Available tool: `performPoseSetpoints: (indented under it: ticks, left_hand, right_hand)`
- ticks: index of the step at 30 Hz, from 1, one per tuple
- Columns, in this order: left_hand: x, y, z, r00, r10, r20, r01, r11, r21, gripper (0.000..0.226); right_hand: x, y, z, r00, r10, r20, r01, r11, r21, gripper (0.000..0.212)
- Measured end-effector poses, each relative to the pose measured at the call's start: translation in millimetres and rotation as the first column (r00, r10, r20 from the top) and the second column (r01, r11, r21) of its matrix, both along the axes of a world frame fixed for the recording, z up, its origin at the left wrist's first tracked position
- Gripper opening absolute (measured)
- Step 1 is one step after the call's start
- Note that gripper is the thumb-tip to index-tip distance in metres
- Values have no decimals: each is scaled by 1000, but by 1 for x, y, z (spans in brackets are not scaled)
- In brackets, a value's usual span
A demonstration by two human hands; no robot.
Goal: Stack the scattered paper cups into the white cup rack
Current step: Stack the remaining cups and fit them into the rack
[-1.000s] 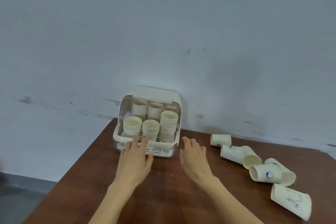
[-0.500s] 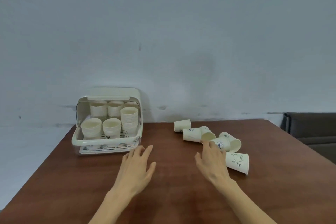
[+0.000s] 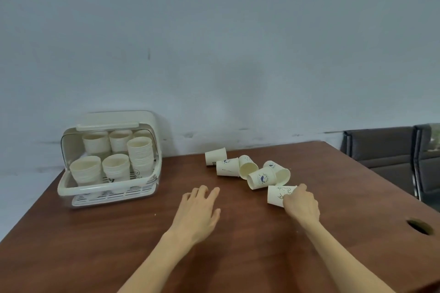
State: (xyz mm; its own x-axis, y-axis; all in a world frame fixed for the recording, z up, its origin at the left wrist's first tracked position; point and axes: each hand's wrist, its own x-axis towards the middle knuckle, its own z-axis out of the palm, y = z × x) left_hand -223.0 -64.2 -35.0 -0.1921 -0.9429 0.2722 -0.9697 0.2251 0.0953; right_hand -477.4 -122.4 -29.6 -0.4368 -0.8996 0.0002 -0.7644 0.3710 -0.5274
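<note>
Brown wooden table (image 3: 100,240) stretches before us against a pale grey wall (image 3: 214,43), with two dark chairs (image 3: 390,150) at its far right. Since a moment ago our view has swung right, so the white cup rack (image 3: 109,188) now sits at the far left, and our right hand (image 3: 301,204) has come forward onto a cup. We count six loose paper cups lying on their sides, right of centre. Our right hand curls its fingers around the nearest one, the bear cup (image 3: 277,195), which rests on the table just beside the whale cup (image 3: 260,178). Our left hand (image 3: 200,211) hovers between rack and cups, fingers loosely spread, holding nothing. Inside the rack stand six stacks of cups, lid raised.
</note>
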Motion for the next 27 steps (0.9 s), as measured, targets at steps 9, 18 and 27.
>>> performPoseSetpoints:
  ticks: [9,18,27]
  left_hand:
    - [-12,-6,0,999,-15,51,15,1000,14,51]
    - [-17,-17,-5,996,-8,90,1,997,74,51]
    - [-42,-61,0,991,-6,131,-15,988,157,48]
  right_hand:
    - [2,-8,-10,986,-78,145,73,996,45,31]
    - [10,-5,-8,989,149,-14,-149,981,-120,17]
    - [18,-13,8,800,444,-403,-469,882,40,22]
